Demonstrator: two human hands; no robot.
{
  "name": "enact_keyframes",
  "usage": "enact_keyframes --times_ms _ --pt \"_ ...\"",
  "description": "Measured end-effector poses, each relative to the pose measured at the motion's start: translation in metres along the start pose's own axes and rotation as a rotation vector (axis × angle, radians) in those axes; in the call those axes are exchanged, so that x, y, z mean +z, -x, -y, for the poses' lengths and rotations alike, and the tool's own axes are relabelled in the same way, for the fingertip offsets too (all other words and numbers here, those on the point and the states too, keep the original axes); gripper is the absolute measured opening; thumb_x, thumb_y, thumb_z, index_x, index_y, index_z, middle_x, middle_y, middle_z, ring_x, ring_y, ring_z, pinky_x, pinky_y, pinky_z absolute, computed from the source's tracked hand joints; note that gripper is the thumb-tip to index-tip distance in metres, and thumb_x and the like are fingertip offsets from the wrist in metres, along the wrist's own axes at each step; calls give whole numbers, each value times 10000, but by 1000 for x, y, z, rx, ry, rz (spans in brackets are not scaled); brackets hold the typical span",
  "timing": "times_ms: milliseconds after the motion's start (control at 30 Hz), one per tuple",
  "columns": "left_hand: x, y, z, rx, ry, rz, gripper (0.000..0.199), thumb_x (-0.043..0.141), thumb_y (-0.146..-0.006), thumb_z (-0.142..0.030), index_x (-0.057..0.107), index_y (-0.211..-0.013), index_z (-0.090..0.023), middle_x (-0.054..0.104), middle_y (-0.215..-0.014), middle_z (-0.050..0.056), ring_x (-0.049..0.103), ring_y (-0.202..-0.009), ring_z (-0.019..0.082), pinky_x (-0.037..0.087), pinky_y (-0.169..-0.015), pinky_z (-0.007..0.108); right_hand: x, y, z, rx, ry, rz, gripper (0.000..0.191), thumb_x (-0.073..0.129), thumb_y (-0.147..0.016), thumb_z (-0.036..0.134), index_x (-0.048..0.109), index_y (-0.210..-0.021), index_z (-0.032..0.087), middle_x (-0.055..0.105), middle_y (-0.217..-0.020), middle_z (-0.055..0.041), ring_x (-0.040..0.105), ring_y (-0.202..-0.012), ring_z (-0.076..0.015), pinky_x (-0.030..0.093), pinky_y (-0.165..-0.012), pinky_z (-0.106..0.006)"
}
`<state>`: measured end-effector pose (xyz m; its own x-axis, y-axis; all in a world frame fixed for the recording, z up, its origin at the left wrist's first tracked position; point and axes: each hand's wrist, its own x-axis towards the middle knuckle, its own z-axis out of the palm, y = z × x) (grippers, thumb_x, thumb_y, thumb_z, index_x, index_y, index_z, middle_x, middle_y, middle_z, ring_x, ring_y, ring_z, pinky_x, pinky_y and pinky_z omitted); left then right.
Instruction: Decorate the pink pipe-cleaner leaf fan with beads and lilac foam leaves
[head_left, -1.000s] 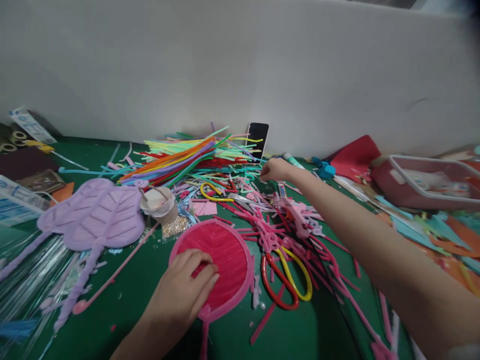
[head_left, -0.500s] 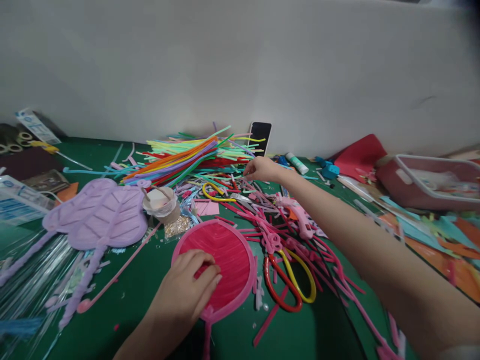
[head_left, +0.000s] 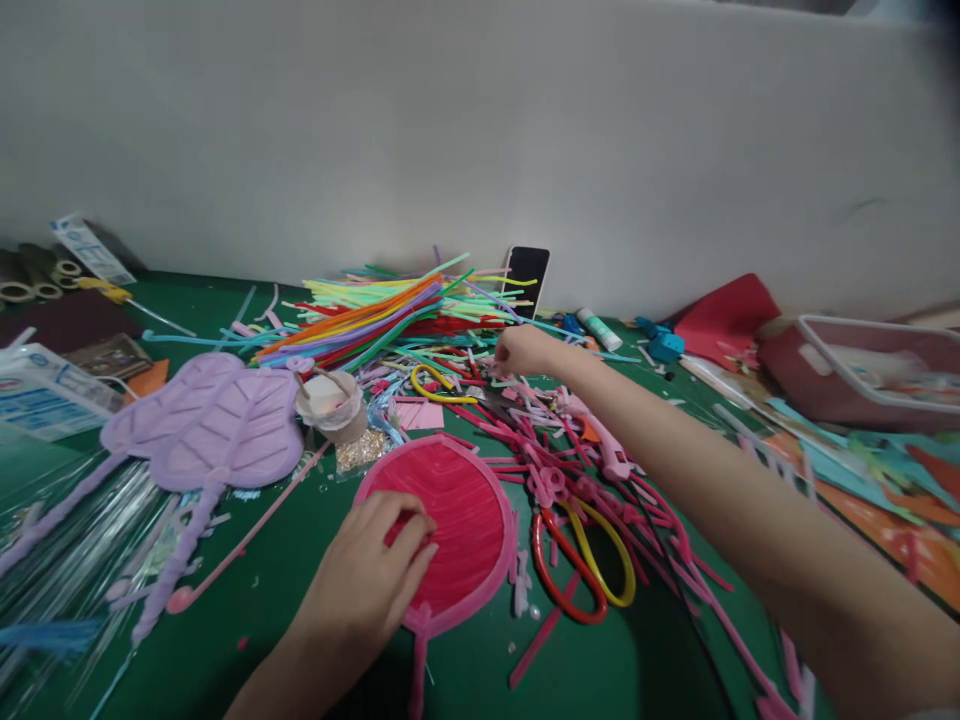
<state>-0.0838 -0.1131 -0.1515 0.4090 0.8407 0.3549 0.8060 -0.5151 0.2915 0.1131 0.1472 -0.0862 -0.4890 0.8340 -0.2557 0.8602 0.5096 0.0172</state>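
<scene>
A round pink fan [head_left: 469,530] with a fuzzy rim and leaf-like ribs lies flat on the green table, its stem toward me. My left hand [head_left: 375,565] rests over the fan's left side, fingers curled and tips close together; anything between them is hidden. My right hand [head_left: 517,350] reaches far forward into the pile of cut pipe-cleaner scraps [head_left: 525,395], fingers bent in a pinch, with what they hold too small to make out. Yellow-handled scissors [head_left: 442,387] lie just left of it. Nearer me are red-and-yellow-handled scissors [head_left: 574,565] and a pink glue gun [head_left: 611,450].
Purple leaf-shaped fans [head_left: 232,425] lie left, beside a lined cup [head_left: 334,405] and a bag of beads [head_left: 364,450]. Colourful pipe cleaners [head_left: 367,320] and a leaning phone [head_left: 526,275] are at the back. A plastic bin [head_left: 862,385] stands right. A black cable [head_left: 697,625] crosses the table.
My right hand stays at the scrap pile, its fingers now curled in more. My left hand remains over the fan. The whole view has shifted slightly, moving things a little rightward.
</scene>
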Motion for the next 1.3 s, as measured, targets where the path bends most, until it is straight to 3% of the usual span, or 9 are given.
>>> enact_keyframes --times_ms 67,200,533,700,933,1000,1133,1300 --pt "-1 1 3 -6 -12 30 136 488 -938 -186 623 -948 -200 625 -950 59 574 -859 205 457 -747 344 -1 1 0 17 -1 -53 237 592 -930 366 667 -1015 158 685 -1042 -69 653 -943 -184 530 -855 -378" --pt "-1 1 5 -14 -10 47 176 460 -956 -199 635 -943 -213 657 -896 37 580 -822 198 438 -719 330 -12 5 -6 33 -66 -175 179 613 -888 267 758 -927 169 745 -914 -89 674 -927 -232 492 -802 -295" --pt "-3 -1 1 -169 70 -125 364 441 -944 -157 450 -1304 -215 691 -934 25 659 -853 176 503 -777 308 -40 24 -23 134 -326 -414 261 589 -881 326 770 -966 158 747 -835 -83 664 -770 -211 492 -703 -298" --pt "-2 0 5 -162 47 -123 357 402 -947 -139 468 -1290 -217 703 -984 40 672 -903 181 518 -795 312 -64 48 -30 158 -615 -650 178 646 -830 269 753 -870 134 720 -755 -77 632 -667 -171 503 -662 -309" --pt "-3 -1 2 -167 -12 -103 299 394 -958 -150 519 -1225 -199 702 -1028 64 653 -906 198 512 -796 347 -95 110 -20 50 -982 -1098 117 636 -803 160 657 -688 168 653 -679 -13 580 -548 -75 403 -481 -209" --pt "-4 0 4 -187 -44 -109 279 409 -965 -171 532 -1214 -198 696 -1003 63 642 -878 204 507 -787 360 -96 129 -10 15 -1134 -1092 146 609 -804 145 631 -667 193 645 -677 -3 582 -521 -72 398 -455 -210" --pt "-7 2 18 -269 -149 -122 266 442 -965 -240 573 -1185 -171 675 -942 79 616 -880 245 490 -803 410 -88 162 16 -29 -1369 -916 199 551 -855 139 621 -676 192 633 -643 -3 566 -484 -60 406 -433 -186" --pt "-21 9 34 -428 -194 -182 313 450 -948 -345 656 -1080 -149 642 -1034 138 598 -1008 318 478 -877 472 -73 187 43 -109 -1608 -729 149 583 -892 228 645 -774 162 623 -600 6 524 -442 -38 404 -407 -134"
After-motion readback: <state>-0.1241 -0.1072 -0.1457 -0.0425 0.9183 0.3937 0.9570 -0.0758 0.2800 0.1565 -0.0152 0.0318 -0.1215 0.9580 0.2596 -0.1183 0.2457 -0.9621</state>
